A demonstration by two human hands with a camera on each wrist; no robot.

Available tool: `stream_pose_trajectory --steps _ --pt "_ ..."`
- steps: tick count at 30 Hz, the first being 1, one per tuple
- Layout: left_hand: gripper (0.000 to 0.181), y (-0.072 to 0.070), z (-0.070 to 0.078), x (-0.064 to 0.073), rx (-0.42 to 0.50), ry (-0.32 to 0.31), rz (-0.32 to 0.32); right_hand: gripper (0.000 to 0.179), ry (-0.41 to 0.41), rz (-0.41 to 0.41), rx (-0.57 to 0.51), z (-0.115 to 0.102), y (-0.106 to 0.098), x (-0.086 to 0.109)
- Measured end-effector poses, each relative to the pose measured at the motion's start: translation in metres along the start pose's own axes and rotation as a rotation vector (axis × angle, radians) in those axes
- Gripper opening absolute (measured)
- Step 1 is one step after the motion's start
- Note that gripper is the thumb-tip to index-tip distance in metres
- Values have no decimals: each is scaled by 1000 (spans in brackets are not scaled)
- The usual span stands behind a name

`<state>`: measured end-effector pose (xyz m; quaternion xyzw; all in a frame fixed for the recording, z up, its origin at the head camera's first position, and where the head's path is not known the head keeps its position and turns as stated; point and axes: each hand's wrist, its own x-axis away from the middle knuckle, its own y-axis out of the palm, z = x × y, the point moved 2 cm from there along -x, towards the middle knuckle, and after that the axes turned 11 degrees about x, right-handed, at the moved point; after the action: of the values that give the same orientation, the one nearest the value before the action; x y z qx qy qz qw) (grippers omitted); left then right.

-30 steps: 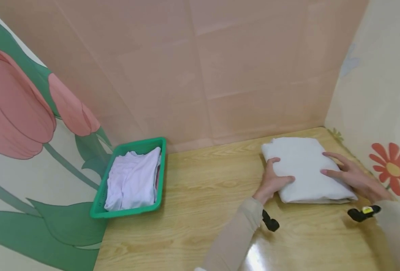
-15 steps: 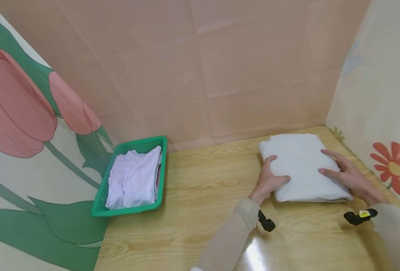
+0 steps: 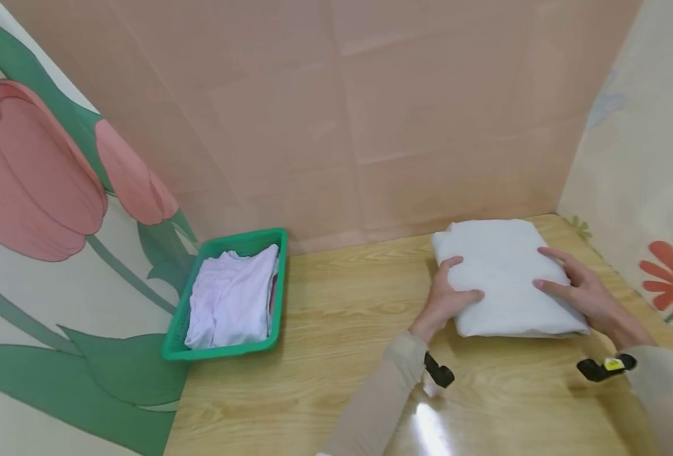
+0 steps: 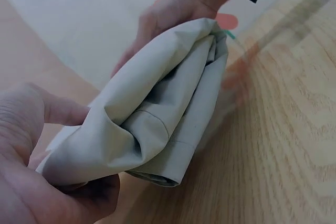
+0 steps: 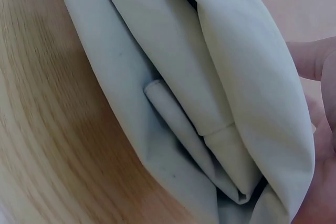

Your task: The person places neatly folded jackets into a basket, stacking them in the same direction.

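A folded white garment (image 3: 504, 278) lies in both hands at the right side of the table, its layered, hemmed edges showing in the left wrist view. My left hand (image 3: 445, 297) grips its left edge, thumb (image 4: 65, 111) on the upper face and other fingers tucked below. On the opposite edge, my right hand (image 3: 587, 294) holds it with thumb and index finger over the top; the remaining fingers are hidden. Close up in the right wrist view, the garment (image 5: 184, 51) bulges in thick folds beside the right hand (image 5: 323, 87).
A green plastic basket (image 3: 282, 285) stands at the left of the wooden table (image 3: 336, 329), holding folded pale lilac clothes (image 3: 234, 294). Behind the table hangs a pinkish-brown cloth backdrop (image 3: 336, 126). A wall (image 3: 627, 190) with painted flowers borders the right side.
Both hands have shifted the folded garment slightly to the left and back over the table. Their grip looks the same. The head view has turned a little to the left.
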<state>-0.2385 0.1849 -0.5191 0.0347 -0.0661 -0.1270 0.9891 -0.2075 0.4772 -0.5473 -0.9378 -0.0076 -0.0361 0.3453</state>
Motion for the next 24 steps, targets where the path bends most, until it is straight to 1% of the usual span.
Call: stream_pose_trajectory --steps 3,6,9,11,15,18,20,22,24 --pt "76 -10 5 2 -15 21 -38 80 -9 -3 -12 -8 2 0" --pt "76 -20 8 3 -12 43 -80 79 -41 -3 -40 -15 4 1" --pt "75 -29 11 3 -13 63 -101 77 -79 -4 -79 -23 7 2" --pt "75 -35 12 3 -29 68 -97 77 -100 -11 -99 -30 9 3" --pt "73 -50 15 5 -72 62 -63 76 -126 -29 -111 -45 16 5" --pt "72 -63 19 9 -86 61 -43 75 -140 -34 -116 -58 23 5" --pt "71 -72 23 11 -92 62 -33 75 -144 -33 -139 -67 29 4" --pt "70 -81 26 12 -94 70 -20 74 -138 -42 -183 -76 34 2" --pt "68 -91 29 13 -97 80 -2 73 -151 -50 -225 -85 40 1"
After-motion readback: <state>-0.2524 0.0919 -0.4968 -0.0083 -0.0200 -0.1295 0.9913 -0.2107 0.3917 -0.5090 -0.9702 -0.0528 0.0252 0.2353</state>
